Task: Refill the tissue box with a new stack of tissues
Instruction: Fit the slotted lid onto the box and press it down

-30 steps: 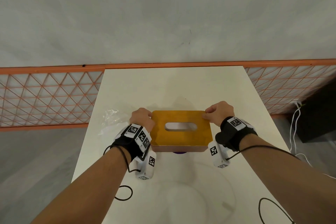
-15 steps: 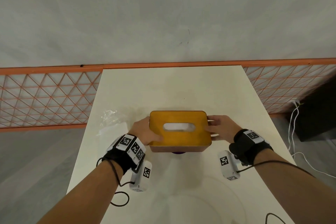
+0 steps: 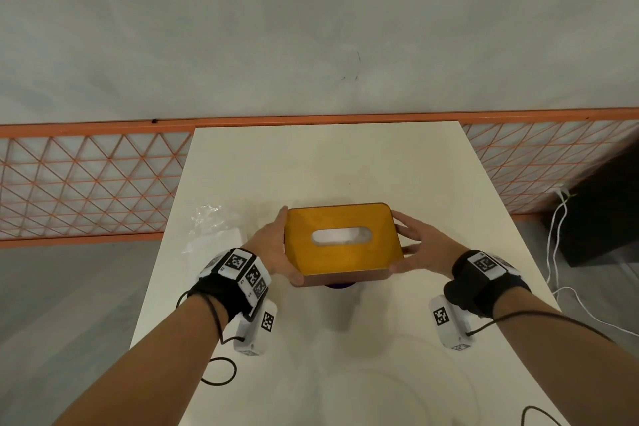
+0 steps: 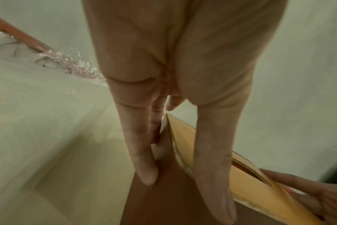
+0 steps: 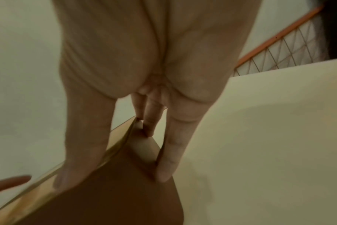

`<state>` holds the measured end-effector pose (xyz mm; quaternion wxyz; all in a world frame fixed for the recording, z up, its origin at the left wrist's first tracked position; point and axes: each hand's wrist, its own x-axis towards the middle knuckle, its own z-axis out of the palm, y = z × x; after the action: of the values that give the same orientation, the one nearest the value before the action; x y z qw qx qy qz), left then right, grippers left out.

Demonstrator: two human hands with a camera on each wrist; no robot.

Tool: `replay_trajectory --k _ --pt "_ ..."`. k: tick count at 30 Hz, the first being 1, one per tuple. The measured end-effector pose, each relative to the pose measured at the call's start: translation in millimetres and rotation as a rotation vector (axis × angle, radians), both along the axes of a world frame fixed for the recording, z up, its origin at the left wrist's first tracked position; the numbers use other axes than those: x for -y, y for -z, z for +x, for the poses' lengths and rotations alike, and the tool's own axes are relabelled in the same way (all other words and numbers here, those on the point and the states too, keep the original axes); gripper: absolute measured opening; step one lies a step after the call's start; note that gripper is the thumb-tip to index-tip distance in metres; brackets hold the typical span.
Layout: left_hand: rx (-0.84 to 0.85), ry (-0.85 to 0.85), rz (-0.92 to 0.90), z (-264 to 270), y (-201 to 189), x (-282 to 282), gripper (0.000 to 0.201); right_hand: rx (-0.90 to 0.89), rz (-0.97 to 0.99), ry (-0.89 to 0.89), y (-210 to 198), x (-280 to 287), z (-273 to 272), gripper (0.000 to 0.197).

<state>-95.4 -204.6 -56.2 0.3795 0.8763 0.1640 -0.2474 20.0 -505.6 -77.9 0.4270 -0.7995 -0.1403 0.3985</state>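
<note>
Orange-topped tissue box is mid-bench, btwn both hands. Left hand clasps its left end, right hand its right end, thumbs at the near corners. Crumpled clear plastic lies just left of it.

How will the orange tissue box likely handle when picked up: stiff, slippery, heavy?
Probably rigid: the tissue box shows straight, unbent edges between the left hand and right hand. Perhaps slippery, since its orange top shines. Likely light for its size, as the slot suggests a hollow inside, though weight cannot be seen.
</note>
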Motion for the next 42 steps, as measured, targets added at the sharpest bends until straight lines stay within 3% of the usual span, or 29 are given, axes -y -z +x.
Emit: replay_trajectory --k 3,8,17,22,28,33,42 --pt "-0.021 0.049 0.016 5 -4 0 0.145 0.022 -0.012 -0.010 0 1 0 0.111" --pt "-0.006 0.083 0.028 10 -6 -4 0.130 0.049 -0.088 -0.038 -2 -2 0 0.114" --pt "0.010 0.111 0.050 10 -7 -7 0.134 0.129 -0.195 -0.058 -3 -8 -3 0.114" --pt "0.013 0.108 0.065 6 -8 -8 0.140 0.152 -0.192 0.041 -2 -14 -9 0.111" --pt "-0.067 0.116 0.054 3 -2 -17 0.138 0.183 -0.235 0.060 0 -29 -20 0.129" --pt "-0.051 0.152 0.092 9 -3 -16 0.139 0.217 -0.274 0.019 1 -32 -17 0.110" --pt "-0.077 0.185 0.093 8 2 -20 0.142 0.236 -0.288 0.018 1 -34 -17 0.108"
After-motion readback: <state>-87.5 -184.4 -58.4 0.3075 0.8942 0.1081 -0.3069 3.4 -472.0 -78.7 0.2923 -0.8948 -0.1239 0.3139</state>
